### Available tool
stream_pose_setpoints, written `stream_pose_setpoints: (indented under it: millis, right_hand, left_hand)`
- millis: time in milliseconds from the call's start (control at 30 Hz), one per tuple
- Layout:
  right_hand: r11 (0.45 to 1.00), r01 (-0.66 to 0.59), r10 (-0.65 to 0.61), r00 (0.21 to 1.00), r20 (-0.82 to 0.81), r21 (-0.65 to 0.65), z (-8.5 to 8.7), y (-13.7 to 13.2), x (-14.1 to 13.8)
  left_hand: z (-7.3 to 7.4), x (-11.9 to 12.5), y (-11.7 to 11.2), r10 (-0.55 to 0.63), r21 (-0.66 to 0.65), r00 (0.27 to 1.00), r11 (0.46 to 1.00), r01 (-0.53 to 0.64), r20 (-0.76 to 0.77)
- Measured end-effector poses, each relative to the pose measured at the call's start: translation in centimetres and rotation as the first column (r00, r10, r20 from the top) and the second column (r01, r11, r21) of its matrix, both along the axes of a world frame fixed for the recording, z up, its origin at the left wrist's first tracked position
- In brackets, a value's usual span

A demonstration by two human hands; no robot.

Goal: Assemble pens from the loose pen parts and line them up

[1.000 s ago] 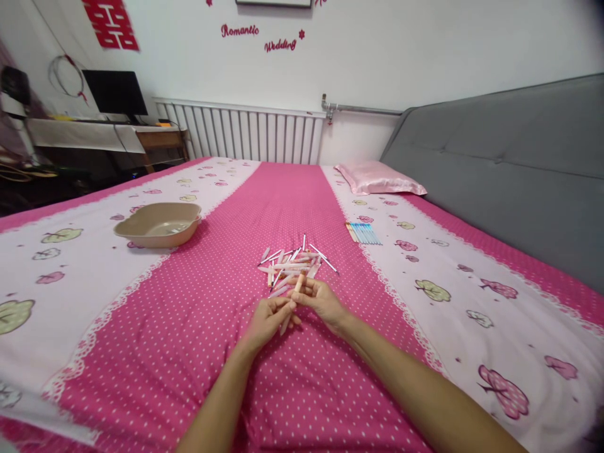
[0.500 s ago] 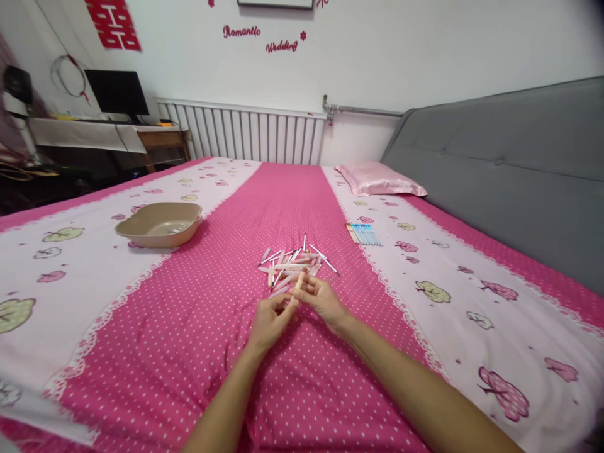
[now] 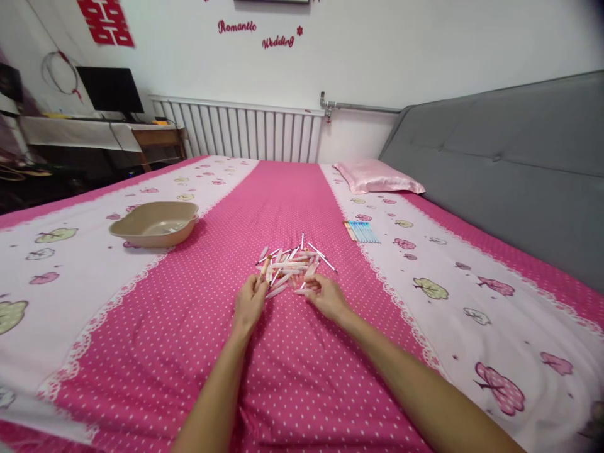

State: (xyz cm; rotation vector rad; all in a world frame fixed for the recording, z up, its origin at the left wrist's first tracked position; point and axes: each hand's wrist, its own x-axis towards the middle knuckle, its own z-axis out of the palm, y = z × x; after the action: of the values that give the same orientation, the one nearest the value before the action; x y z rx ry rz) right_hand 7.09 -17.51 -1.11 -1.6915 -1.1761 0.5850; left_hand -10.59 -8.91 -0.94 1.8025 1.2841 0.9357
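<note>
A loose pile of pink and white pens [image 3: 292, 263] lies on the pink dotted middle strip of the bed. My left hand [image 3: 249, 305] is closed on one pen, whose orange tip sticks up at the pile's near left edge. My right hand [image 3: 324, 296] rests at the pile's near right edge, fingers curled down onto the pens. Whether it grips one I cannot make out.
A tan heart-shaped bowl [image 3: 151, 224] sits on the bed to the left. A row of blue pens [image 3: 362, 231] lies to the right, a pink pillow [image 3: 377, 178] beyond it. The grey headboard [image 3: 509, 163] runs along the right side.
Both hands moved apart and forward to the pile. The pen held between them went with my left hand to the pile's left edge; my right hand dropped onto the pens.
</note>
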Motion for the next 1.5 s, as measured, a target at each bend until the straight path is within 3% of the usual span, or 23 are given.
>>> stream_pose_setpoints:
  millis: [100, 200, 433, 733, 1000, 1233, 1367, 1500]
  right_hand:
    - [0.998, 0.034, -0.02, 0.961, 0.277, -0.046, 0.3, -0.3, -0.2]
    - [0.996, 0.06, -0.03, 0.915, 0.401, -0.061, 0.4, -0.4, -0.1]
    - [0.993, 0.06, -0.01, 0.901, 0.434, -0.101, 0.0, 0.0, 0.3]
    - [0.991, 0.046, 0.013, 0.904, 0.427, -0.127, 0.2, 0.0, 0.4]
    - [0.991, 0.041, 0.014, 0.915, 0.404, -0.127, 0.3, -0.1, 0.2]
    - [0.996, 0.055, -0.021, 0.908, 0.417, -0.072, 0.2, -0.1, 0.3]
    - [0.996, -0.004, -0.031, 0.919, 0.393, 0.088, 1.3, -0.4, -0.4]
    - [0.965, -0.166, 0.112, 0.961, 0.251, 0.205, 2.8, -1.2, -2.0]
  left_hand:
    - [0.5, 0.7, 0.5, 0.019, 0.118, 0.946, 0.993, 0.02, -0.323]
    - [0.7, 1.7, 1.1, 0.032, 0.12, 0.907, 0.993, 0.02, -0.419]
    - [0.8, 3.5, 2.4, 0.032, 0.091, 0.831, 0.996, 0.022, -0.555]
    - [1.4, 3.7, 2.6, -0.023, 0.09, 0.767, 0.99, 0.105, -0.641]
    - [1.0, 4.2, 2.2, 0.025, 0.152, 0.772, 0.984, 0.092, -0.635]
    - [1.2, 2.7, 1.4, 0.066, 0.181, 0.861, 0.983, 0.031, -0.505]
    - [0.7, 1.4, -0.1, -0.071, 0.045, 0.993, 0.996, 0.075, -0.098]
    - [-0.1, 0.9, -1.8, -0.137, -0.137, 0.942, 0.973, 0.185, 0.305]
